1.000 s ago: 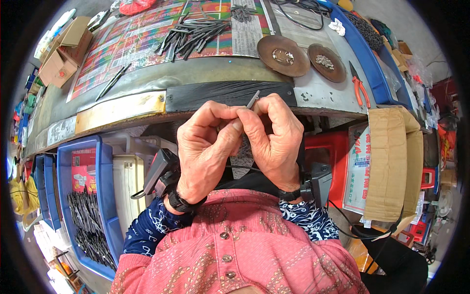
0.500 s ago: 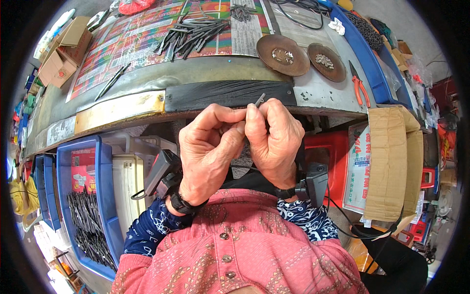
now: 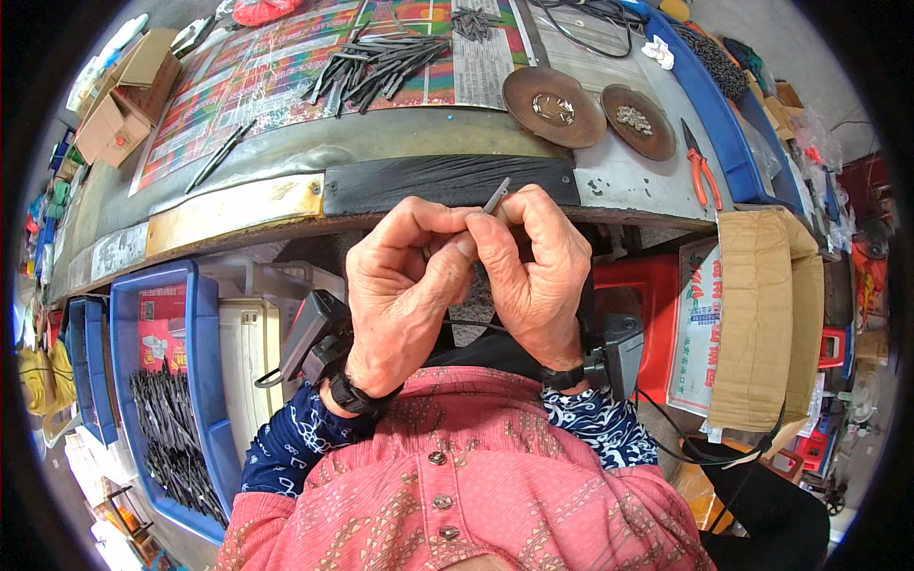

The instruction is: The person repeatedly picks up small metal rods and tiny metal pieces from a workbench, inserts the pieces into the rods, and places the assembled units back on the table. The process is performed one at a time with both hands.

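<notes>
My left hand (image 3: 409, 281) and my right hand (image 3: 535, 266) meet fingertip to fingertip just before the table's front edge. A thin, dark grey strip (image 3: 497, 195) sticks up at a slant between them, pinched by the right thumb and fingers. The left thumb and forefinger press together at the strip's lower end; what they grip there is hidden by the fingers. On the table beyond lies a loose pile of similar black strips (image 3: 381, 68). To its right, a brown round dish (image 3: 522, 100) holds small pale pieces, and a second dish (image 3: 657, 143) holds small grey pieces.
Red-handled pliers (image 3: 703, 176) lie at the table's right, beside a long blue tray (image 3: 752, 157). An open cardboard box (image 3: 757, 324) stands at my right. At my left is a blue bin (image 3: 198, 333) with many black strips. One strip pair (image 3: 219, 157) lies farther left.
Both hands stay joined round the strip, and its tip has shifted slightly left. My right thumb has slid a little left, closer to the left fingertips.
</notes>
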The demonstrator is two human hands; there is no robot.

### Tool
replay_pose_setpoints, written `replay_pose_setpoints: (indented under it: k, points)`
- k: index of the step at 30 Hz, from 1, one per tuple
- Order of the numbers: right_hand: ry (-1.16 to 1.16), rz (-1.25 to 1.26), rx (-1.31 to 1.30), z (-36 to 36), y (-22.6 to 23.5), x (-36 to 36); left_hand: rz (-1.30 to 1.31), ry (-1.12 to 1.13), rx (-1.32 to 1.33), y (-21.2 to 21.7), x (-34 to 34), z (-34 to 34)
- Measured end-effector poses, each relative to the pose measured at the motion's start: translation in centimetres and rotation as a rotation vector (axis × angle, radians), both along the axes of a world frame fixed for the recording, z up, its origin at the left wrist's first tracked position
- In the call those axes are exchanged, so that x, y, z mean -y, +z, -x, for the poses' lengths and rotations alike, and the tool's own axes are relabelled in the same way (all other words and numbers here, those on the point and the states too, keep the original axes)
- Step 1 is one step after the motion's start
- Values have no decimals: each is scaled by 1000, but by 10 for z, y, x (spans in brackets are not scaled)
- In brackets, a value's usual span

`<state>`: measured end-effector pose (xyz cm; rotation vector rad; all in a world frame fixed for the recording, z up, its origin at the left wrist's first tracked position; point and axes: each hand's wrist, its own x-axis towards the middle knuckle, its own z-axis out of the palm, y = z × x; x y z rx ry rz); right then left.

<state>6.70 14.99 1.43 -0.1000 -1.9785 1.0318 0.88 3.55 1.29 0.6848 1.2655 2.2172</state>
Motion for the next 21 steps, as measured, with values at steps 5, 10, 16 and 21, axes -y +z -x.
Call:
replay_pose_setpoints:
  k: [5, 10, 16, 21]
  points:
    - [-50, -87, -17, 0, -1, 0, -7, -20, 18, -1, 1, 0]
    - [-86, -100, -13, 0, -1, 1, 0, 3, -7, 0, 1, -3]
    - [-54, -55, 0, 1, -1, 2, 4, -3, -8, 1, 1, -1]
    - [6, 33, -20, -1, 0, -1, 74, 12, 1, 3, 4, 3]
